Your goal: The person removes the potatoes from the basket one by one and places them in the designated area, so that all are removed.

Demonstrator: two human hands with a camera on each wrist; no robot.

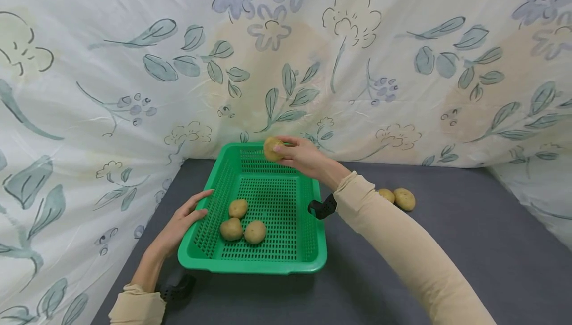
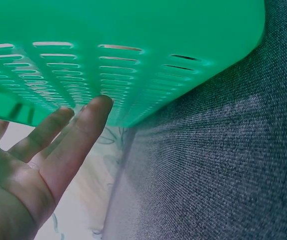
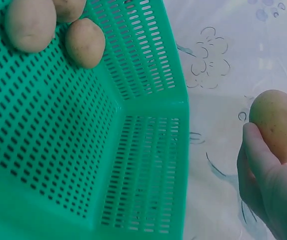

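My right hand (image 1: 305, 157) pinches a potato (image 1: 271, 149) between thumb and fingers, above the far edge of a green plastic basket (image 1: 252, 266). In the right wrist view, the held potato (image 3: 276, 125) is out past the basket's rim, in front of the patterned sheet. Three potatoes (image 1: 238, 208) lie close together on the basket's floor, in its near left part. At the basket's left side is my left hand (image 1: 180, 223), its fingertips at the rim. The left wrist view has its fairly straight fingers (image 2: 86, 125) against the slotted outer wall.
Two more potatoes (image 1: 404, 199) lie on the dark grey table (image 1: 451, 225) to the right, one partly hidden behind my right sleeve. A flower-patterned sheet (image 1: 286, 66) hangs along the table's back and sides. Each wrist wears a black camera strap (image 1: 322, 207).
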